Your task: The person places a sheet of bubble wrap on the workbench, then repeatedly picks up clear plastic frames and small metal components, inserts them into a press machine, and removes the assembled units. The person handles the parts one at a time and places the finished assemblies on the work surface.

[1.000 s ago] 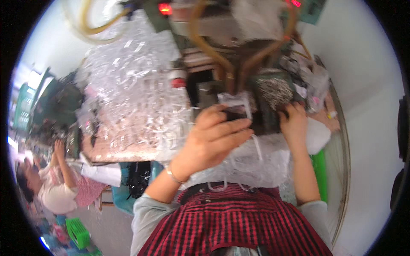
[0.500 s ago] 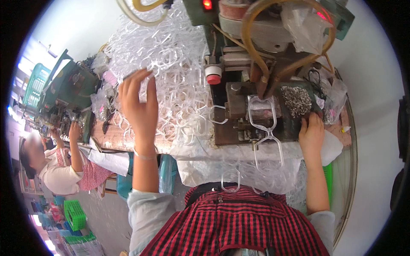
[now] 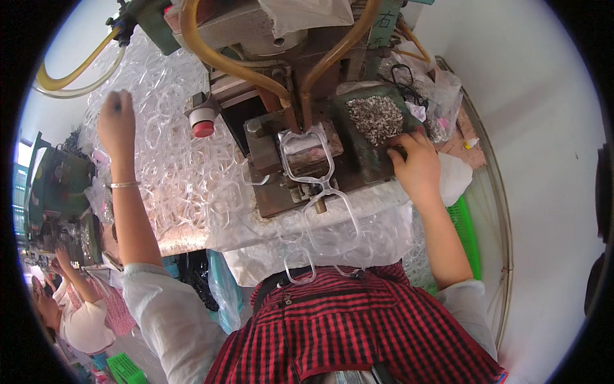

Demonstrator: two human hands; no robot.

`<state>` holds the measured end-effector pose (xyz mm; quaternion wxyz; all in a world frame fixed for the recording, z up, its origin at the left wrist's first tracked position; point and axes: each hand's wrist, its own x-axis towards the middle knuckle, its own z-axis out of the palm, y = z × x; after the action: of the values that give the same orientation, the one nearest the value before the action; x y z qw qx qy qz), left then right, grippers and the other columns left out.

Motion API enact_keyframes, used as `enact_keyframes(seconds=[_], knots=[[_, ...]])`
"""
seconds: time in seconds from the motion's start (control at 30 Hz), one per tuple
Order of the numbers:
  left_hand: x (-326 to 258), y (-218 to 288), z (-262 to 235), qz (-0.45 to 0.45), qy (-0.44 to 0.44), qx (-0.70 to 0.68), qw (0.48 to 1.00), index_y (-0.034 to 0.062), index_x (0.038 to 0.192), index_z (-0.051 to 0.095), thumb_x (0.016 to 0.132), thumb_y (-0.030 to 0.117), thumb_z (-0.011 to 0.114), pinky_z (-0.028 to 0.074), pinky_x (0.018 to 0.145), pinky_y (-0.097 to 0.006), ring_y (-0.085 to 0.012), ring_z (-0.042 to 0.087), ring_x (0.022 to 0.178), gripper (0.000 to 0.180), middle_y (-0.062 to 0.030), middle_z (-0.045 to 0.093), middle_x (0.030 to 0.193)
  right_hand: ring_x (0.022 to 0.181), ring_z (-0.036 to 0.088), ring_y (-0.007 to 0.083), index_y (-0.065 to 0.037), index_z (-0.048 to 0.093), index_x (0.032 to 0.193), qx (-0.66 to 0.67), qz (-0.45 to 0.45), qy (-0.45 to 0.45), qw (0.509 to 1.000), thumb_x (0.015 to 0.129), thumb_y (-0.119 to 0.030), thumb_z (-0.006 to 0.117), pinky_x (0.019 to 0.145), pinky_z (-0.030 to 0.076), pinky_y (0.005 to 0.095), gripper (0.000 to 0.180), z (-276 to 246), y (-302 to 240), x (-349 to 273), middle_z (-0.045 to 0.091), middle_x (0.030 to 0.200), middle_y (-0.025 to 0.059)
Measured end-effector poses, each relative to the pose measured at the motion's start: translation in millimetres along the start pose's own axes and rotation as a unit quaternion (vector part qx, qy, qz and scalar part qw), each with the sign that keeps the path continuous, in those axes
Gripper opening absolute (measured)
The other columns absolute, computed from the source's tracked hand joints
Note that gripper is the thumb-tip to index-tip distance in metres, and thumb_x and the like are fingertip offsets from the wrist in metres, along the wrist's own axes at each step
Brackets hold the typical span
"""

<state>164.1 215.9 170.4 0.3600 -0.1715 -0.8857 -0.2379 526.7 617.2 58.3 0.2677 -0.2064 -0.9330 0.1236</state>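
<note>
My left hand [image 3: 117, 128] is raised above a broad heap of clear plastic eyeglass frames [image 3: 173, 137], its fingers curled in; a dark spot shows among them, too small to name. On the dark tray [image 3: 374, 163] my right hand [image 3: 416, 163] rests by a pile of tiny metal pieces [image 3: 375, 120]. Its thumb and forefinger are apart, and no held piece shows. Between the hands, one clear eyeglass frame [image 3: 326, 187] lies at the machine's metal fixture [image 3: 263, 144], under the tips of two tubes. Its nearer rim hangs past the bench edge.
Yellowish tubes [image 3: 240, 67] arch over the fixture. A red push button [image 3: 203, 128] juts out left of it. White sheeting [image 3: 455, 176] covers the bench front, and a green basket [image 3: 470, 237] stands below right. Another person [image 3: 89, 313] sits at a green machine [image 3: 57, 185] far left.
The whole view has shifted, so the machine lies further left. My left hand has gone from loosely spread to curled. My right hand stays at the tray by the metal pieces.
</note>
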Motion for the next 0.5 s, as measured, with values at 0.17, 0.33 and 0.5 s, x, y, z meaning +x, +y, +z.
enact_keyframes(seconds=[0.17, 0.33, 0.5], knots=[[-87.1, 51.6, -35.0, -0.049, 0.146, -0.284, 0.946, -0.0004, 0.102, 0.057, 0.104, 0.019, 0.058, 0.045, 0.066, -0.025, -0.0115, 0.055, 0.079, 0.020, -0.0056, 0.059, 0.088, 0.082, 0.068, 0.0333, -0.002, 0.071, 0.101, 0.061, 0.075, 0.043, 0.994, 0.086, -0.007, 0.071, 0.081, 0.053, 0.0396, 0.016, 16.3, -4.4, -6.9, 0.070, 0.090, 0.0151], [-173.7, 175.7, -80.8, -0.014, 0.195, -0.388, 0.901, 0.0020, 0.097, 0.054, 0.095, 0.003, 0.047, 0.047, 0.077, -0.037, -0.0196, 0.055, 0.085, 0.007, -0.0129, 0.059, 0.092, 0.090, 0.071, 0.0225, -0.002, 0.073, 0.107, 0.275, 0.121, 0.010, 0.954, 0.089, -0.005, 0.068, 0.083, 0.053, 0.0323, 0.019, 14.8, -21.4, 16.9, 0.075, 0.098, 0.0129], [-196.4, 204.9, -94.2, 0.135, -0.389, -0.721, 0.558, 0.0022, 0.090, 0.067, 0.099, 0.019, 0.060, 0.054, 0.072, -0.042, -0.0295, 0.065, 0.076, 0.020, -0.0199, 0.071, 0.098, 0.088, 0.070, 0.0164, -0.002, 0.075, 0.096, 0.472, 0.014, 0.015, 0.882, 0.083, -0.004, 0.075, 0.080, 0.053, 0.0298, 0.013, 0.9, -84.3, 50.5, 0.075, 0.093, 0.0096]])
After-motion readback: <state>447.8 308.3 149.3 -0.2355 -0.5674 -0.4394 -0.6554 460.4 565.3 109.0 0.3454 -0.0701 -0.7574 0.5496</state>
